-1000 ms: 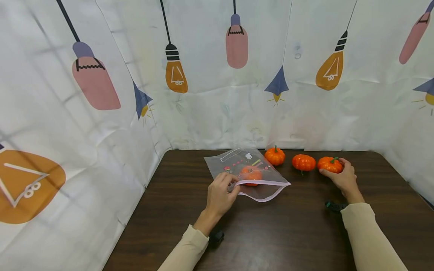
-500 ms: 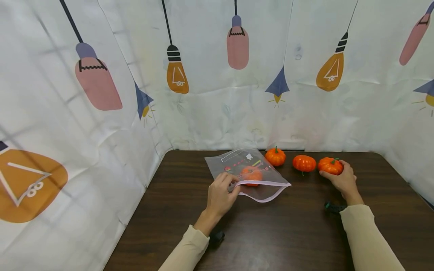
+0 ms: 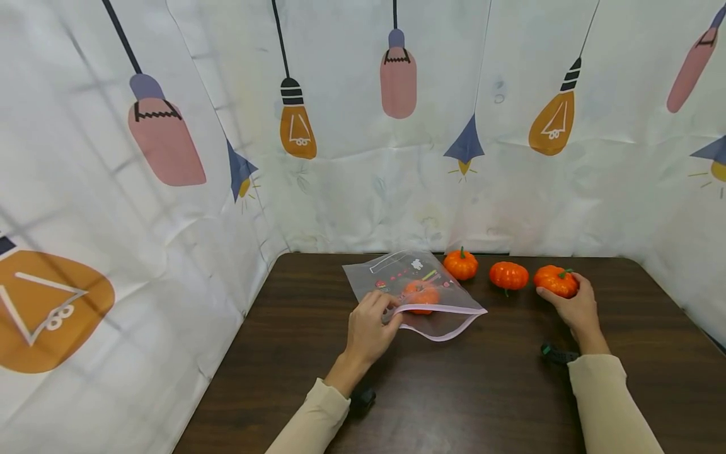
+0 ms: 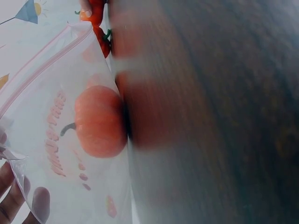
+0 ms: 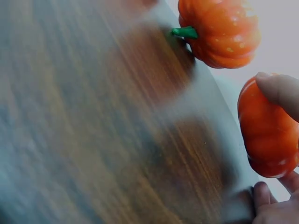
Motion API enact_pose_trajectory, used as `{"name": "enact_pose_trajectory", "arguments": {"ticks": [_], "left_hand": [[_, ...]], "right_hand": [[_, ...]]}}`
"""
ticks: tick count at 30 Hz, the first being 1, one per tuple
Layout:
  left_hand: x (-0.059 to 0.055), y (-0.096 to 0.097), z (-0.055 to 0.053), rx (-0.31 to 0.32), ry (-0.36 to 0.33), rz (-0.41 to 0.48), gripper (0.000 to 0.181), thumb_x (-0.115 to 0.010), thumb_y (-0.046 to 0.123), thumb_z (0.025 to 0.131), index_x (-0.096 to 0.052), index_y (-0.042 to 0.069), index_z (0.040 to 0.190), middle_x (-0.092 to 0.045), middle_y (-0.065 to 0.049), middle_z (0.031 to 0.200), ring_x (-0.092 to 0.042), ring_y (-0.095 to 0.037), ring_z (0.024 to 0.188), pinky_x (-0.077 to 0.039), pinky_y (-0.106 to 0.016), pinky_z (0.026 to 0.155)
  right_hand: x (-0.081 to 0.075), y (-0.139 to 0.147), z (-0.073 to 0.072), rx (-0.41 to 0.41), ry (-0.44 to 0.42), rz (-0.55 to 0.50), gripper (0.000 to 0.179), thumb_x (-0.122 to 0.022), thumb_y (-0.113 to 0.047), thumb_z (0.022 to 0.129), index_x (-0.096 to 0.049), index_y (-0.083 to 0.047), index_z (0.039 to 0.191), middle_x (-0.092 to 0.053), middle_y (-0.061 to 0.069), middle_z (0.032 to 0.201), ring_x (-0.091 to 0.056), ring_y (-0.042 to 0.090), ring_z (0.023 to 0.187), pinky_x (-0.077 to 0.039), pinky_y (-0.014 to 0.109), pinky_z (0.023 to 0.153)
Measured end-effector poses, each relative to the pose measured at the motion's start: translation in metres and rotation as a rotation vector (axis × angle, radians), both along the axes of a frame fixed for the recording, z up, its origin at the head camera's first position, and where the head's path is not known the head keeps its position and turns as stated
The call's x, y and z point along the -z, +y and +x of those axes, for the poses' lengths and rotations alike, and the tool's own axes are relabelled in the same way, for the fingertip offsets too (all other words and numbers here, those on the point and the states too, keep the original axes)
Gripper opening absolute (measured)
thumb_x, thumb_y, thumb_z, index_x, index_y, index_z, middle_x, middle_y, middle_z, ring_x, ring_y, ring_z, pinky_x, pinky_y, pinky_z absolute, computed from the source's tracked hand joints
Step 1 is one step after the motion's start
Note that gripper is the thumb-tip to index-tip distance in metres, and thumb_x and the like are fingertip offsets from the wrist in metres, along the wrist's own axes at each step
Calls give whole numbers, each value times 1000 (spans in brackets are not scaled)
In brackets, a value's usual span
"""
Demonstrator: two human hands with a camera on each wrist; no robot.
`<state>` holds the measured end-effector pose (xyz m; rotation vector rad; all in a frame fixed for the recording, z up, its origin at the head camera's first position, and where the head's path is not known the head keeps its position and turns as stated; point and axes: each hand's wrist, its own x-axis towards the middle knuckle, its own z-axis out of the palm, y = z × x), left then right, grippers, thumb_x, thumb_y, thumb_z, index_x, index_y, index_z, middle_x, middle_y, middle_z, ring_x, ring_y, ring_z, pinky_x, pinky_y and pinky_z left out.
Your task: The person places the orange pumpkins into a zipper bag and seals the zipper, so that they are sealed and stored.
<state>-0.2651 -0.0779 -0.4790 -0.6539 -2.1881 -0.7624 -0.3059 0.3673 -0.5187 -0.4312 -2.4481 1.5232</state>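
A clear zip bag (image 3: 363, 271) with a lilac zip edge lies on the table, its mouth agape toward me. Inside it sits a small orange pumpkin (image 4: 100, 121), seen through the plastic. My left hand (image 3: 367, 325) pinches the bag's edge at the left end of the mouth. Over on the right, my right hand (image 3: 580, 310) grips another orange pumpkin (image 5: 266, 130), thumb on one side and fingers on the other. Whether this pumpkin still touches the table cannot be told. Between bag and right hand stands a pumpkin (image 3: 508, 276) with its green stem toward me.
One more pumpkin (image 3: 460, 265) stands at the back, close beside the bag, stem up. The dark wooden table (image 3: 482, 391) ends at a white curtain (image 3: 351, 202) printed with lamps. A black band (image 3: 558, 354) sits at the right wrist.
My right hand and its pumpkin have shifted slightly right and toward me, and the pumpkin has tilted a little. The left hand and the bag stay in place.
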Motion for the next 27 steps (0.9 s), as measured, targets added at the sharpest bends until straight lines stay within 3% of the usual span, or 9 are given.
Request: {"name": "enact_pose_trajectory", "arguments": {"ticks": [6,15,27], "left_hand": [[1,-1,0,-6,8,4,7,-73,18,81,-71,17,87,-66,2,83,-63,-13,79,-52,-33,62],[1,-1,1,-10,-7,-3,6,-70,17,81,-71,16,87,-65,4,83,-62,-12,79,-51,-31,62],[1,0,-2,5,7,1,7,-69,18,82,-72,16,88,-66,3,84,-61,-11,78,-50,-30,61]], "right_hand": [[-1,-3,2,28,-1,-92,109,-73,-43,92,-1,-2,162,-4,27,169,-18,50,149,-18,63,123],[1,-5,9,46,-25,-156,110,-73,-47,91,0,-10,164,-1,21,171,-16,45,152,-17,60,125],[2,-2,18,91,-28,-235,104,-72,-43,92,-3,-19,165,-4,15,172,-21,31,151,-23,38,127]]}}
